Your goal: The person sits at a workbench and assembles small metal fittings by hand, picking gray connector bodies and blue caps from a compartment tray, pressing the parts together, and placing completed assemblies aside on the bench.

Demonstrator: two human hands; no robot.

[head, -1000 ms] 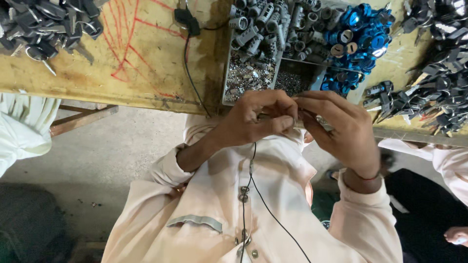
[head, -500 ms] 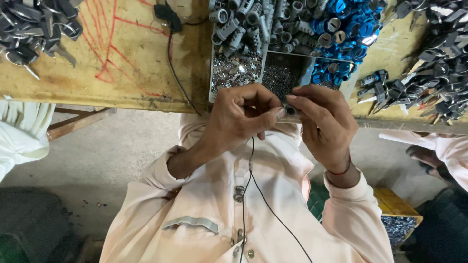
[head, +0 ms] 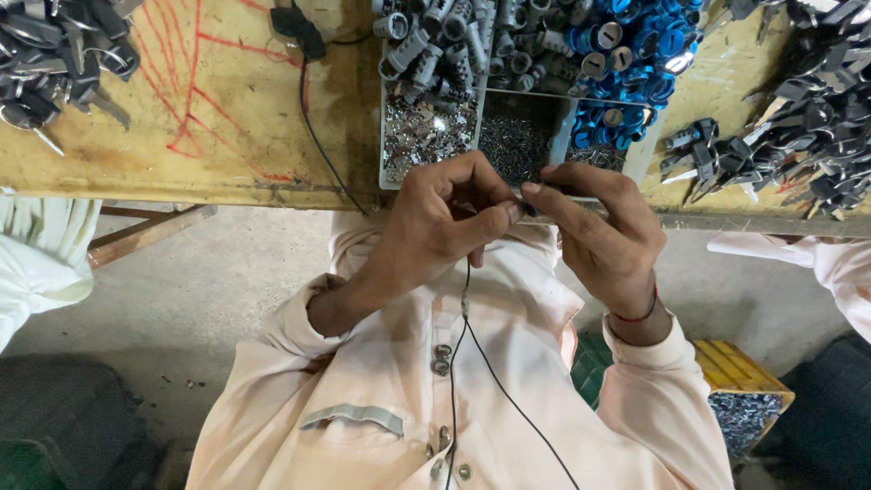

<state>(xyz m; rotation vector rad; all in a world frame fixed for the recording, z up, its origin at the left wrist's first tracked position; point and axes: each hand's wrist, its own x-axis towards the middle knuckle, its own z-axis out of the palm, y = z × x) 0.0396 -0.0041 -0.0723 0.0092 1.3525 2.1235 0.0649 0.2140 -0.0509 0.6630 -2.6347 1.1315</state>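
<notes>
My left hand (head: 435, 227) and my right hand (head: 603, 240) meet fingertip to fingertip just in front of the table edge. Between them they pinch a small dark metal part (head: 529, 207), mostly hidden by the fingers. Right behind the hands stands a divided grey tray (head: 385, 136) holding tiny metal pins (head: 422, 136), grey lock cylinders (head: 445, 45) and blue ring caps (head: 640, 45). A thin black cable (head: 472, 363) hangs down my pale shirt.
Piles of dark keys lie at the table's left (head: 54, 54) and right (head: 798, 118). A black cord (head: 313, 109) crosses the wooden table (head: 181, 163), which has red scribbles. Other people's sleeves show left (head: 41, 254) and right (head: 817, 259). A yellow crate (head: 739, 395) sits on the floor.
Both hands stay pinched together on the small part. The fingers have shifted a little and the hands sit slightly nearer the tray's front edge.
</notes>
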